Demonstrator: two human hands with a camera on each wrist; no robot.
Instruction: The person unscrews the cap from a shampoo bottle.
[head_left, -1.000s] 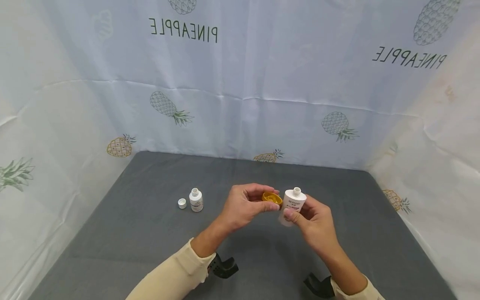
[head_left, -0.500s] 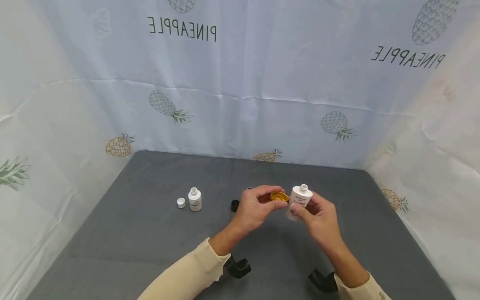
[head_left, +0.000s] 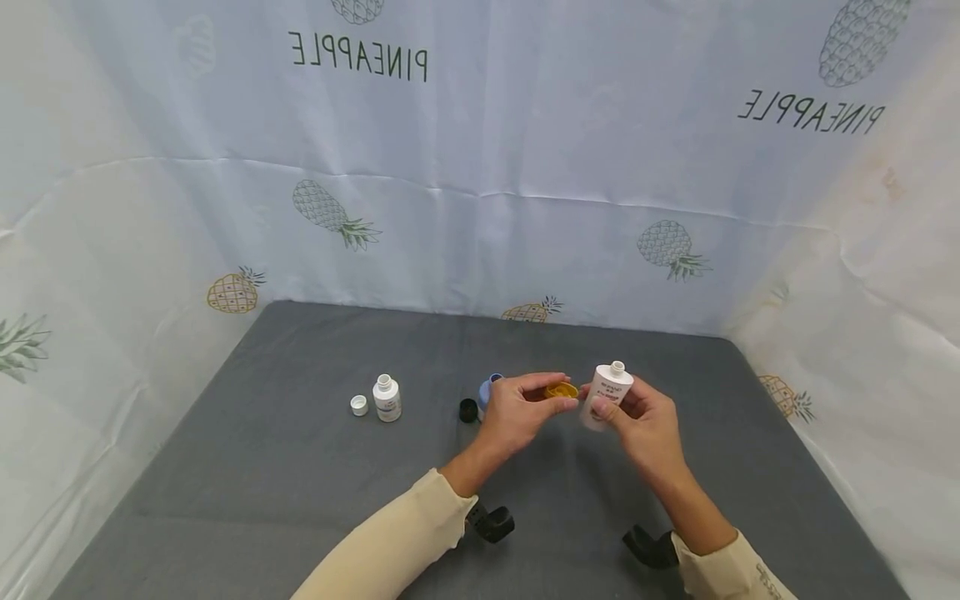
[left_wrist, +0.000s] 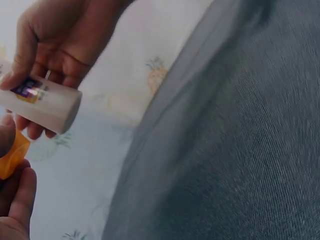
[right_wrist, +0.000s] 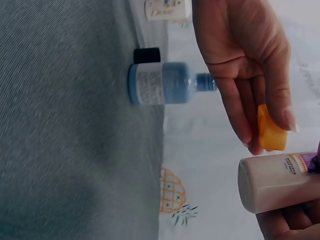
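Between thumb and fingers, my left hand (head_left: 513, 415) pinches an orange cap (head_left: 561, 390), its hollow side facing up in the head view. My right hand (head_left: 651, 423) grips a white bottle (head_left: 606, 396) with an uncovered neck and a printed label, held slightly tilted above the table. Cap and bottle are close together but apart. In the right wrist view the orange cap (right_wrist: 271, 129) sits just above the bottle's base (right_wrist: 272, 182). Behind my left hand stands a blue bottle (right_wrist: 162, 82), partly hidden in the head view, with a black cap (head_left: 468, 410) beside it.
A small white bottle (head_left: 387, 398), uncapped, stands on the grey table (head_left: 300, 483) to the left. Its white cap (head_left: 359, 405) lies next to it. A pineapple-print curtain (head_left: 465, 250) hangs behind the table and along both sides.
Both hands have shifted to the right, carrying the orange cap and the white bottle. The black cap and part of the blue bottle have come into sight behind the left hand.
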